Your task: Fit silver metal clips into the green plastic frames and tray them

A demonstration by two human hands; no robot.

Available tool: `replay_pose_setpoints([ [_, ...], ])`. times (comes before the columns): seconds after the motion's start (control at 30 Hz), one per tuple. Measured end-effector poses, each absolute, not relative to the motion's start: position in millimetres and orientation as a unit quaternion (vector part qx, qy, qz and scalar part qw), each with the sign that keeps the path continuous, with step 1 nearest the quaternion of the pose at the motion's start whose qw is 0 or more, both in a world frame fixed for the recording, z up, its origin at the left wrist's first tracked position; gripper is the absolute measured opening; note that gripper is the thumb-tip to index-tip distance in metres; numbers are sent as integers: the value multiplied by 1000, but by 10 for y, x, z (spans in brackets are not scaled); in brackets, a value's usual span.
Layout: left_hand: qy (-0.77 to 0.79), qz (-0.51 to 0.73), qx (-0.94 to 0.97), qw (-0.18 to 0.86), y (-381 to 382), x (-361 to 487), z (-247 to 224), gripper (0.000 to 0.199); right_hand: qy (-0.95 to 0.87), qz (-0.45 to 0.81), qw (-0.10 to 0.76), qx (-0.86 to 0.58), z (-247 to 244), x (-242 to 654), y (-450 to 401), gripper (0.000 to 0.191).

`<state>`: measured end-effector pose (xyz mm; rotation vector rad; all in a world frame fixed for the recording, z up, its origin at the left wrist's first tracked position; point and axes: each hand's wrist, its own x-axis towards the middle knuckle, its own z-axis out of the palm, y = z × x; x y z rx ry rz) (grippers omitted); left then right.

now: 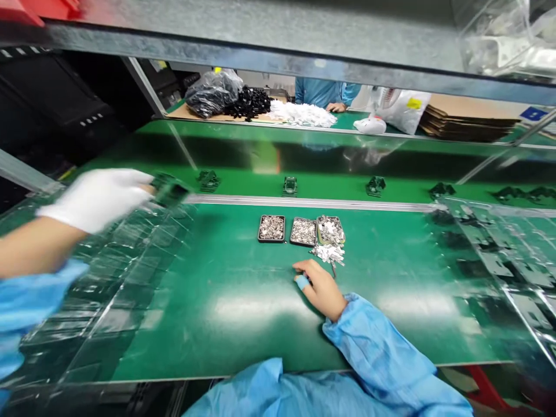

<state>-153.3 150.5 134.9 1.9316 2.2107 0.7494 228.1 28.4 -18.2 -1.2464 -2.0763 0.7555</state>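
My left hand (102, 197), in a white glove with bare fingertips, is blurred by motion at the left. Its fingers are closed on a dark green circuit board (171, 192), held above a clear plastic tray (108, 301). My right hand (321, 288), bare with a blue band (302, 282) round one finger, rests on the green table with its fingers curled in. What they hold, if anything, is hidden. Just beyond it lies a heap of small white pieces (330, 253). Three small square trays stand behind: the left one (259, 231), the middle one (291, 234) and the right one (343, 231), all full of small metallic-looking parts.
Several boards, one of them a board (289, 186), sit along a green strip behind a metal rail (313, 202). More clear trays (499, 260) with parts stand at right. A metal shelf (278, 58) crosses overhead. Across the bench, a person (324, 91) in blue is near white parts (304, 114).
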Motion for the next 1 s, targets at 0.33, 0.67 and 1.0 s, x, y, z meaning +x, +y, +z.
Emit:
replay_pose_setpoints([
  [0.33,494,56,560,662,577,258,125,50,-796,313,321,-407,-80,2229,136,63],
  [0.67,464,-48,885,-12,1253,470,471,15,-849,319,247,-342,-61,2319,224,52],
  [1.0,403,-22,910,-93,1411,633,95,15,-858,313,236,-332,-64,2332,227,55],
])
